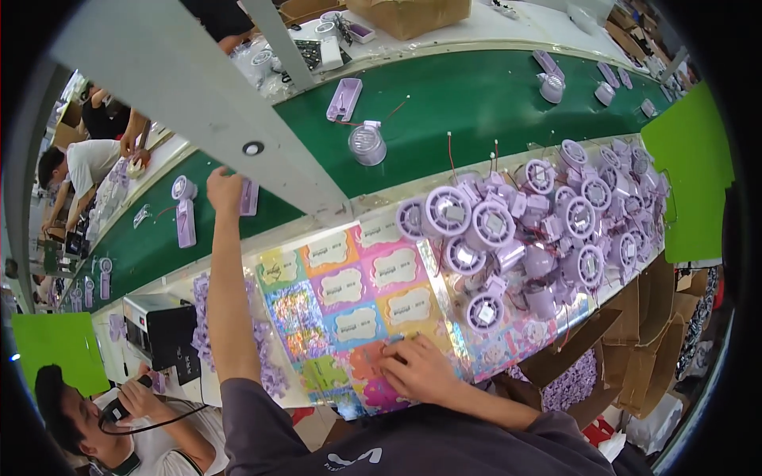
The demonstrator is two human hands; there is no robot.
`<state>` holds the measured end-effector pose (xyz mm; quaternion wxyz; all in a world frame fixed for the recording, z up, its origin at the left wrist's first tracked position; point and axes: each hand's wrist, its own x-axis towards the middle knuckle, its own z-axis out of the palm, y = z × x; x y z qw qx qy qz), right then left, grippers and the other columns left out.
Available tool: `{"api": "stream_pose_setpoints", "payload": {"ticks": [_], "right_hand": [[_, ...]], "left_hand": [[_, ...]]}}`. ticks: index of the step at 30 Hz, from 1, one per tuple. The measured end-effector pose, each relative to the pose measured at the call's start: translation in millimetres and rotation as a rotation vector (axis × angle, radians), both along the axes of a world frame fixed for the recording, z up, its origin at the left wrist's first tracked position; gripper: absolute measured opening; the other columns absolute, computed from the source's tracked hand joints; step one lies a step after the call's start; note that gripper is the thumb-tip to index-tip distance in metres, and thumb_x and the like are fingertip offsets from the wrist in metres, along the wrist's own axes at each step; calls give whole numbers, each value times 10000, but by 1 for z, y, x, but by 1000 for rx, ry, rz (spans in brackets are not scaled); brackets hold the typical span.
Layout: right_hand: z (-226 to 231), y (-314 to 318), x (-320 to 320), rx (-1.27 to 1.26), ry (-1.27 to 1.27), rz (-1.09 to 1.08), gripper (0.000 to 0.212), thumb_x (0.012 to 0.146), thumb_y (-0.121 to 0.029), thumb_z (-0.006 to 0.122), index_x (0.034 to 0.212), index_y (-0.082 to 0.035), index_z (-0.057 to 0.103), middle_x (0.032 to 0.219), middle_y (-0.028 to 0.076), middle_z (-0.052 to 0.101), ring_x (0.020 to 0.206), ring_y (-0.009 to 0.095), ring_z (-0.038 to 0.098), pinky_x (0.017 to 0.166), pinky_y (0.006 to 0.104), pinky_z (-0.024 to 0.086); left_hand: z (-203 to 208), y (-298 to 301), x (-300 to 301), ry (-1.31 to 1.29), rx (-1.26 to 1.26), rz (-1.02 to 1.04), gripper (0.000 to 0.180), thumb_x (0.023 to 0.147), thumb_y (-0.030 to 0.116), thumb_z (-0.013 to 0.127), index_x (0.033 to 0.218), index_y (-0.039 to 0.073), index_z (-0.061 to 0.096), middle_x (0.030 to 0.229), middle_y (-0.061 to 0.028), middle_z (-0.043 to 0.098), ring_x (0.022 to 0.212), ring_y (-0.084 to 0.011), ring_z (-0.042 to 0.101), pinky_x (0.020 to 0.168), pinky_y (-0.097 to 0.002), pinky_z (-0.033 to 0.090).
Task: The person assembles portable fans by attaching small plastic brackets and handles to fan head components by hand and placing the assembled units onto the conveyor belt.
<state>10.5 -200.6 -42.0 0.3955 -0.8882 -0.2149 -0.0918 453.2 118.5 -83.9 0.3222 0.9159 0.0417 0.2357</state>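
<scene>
My left hand (226, 190) reaches over the green conveyor belt (294, 143), its fingers curled closed. Beside it lies a lavender plastic housing (249, 197), partly covered by the hand; what the fingers hold, if anything, is hidden. Resting on a colourful patterned sheet (409, 308) at the table's near edge is my right hand (421, 370), loosely bent with fingers apart and nothing visible in it. To its right, many lavender round fan heads (490, 224) with thin red wires lie heaped. On the belt sit another round unit (367, 144) and an open housing (344, 99).
A grey metal post (198, 103) slants across the belt. Small lavender parts (270, 365) lie left of the sheet, near a black-and-white box (163, 333). Cardboard boxes (643, 325) stand at right. At lower left, a person holds a dark corded device (119, 408).
</scene>
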Motion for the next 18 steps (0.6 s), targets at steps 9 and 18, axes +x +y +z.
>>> {"api": "stream_pose_setpoints", "payload": {"ticks": [9, 18], "right_hand": [[2, -8, 4, -55, 82, 30, 220, 781, -157, 746, 987, -136, 673, 1060, 2, 640, 943, 150, 612, 777, 331, 440], [-4, -9, -1, -14, 82, 46, 269, 806, -178, 693, 1060, -92, 666, 1027, 39, 614, 917, 181, 610, 834, 335, 445]], "left_hand": [[68, -190, 9, -200, 460, -507, 486, 846, 372, 738, 1256, 145, 610, 1196, -222, 599, 1141, -426, 550, 1004, -484, 438], [36, -242, 48, 139, 495, -614, 242, 914, 344, 633, 1021, 140, 705, 982, -170, 648, 1025, -378, 622, 887, -478, 502]]}}
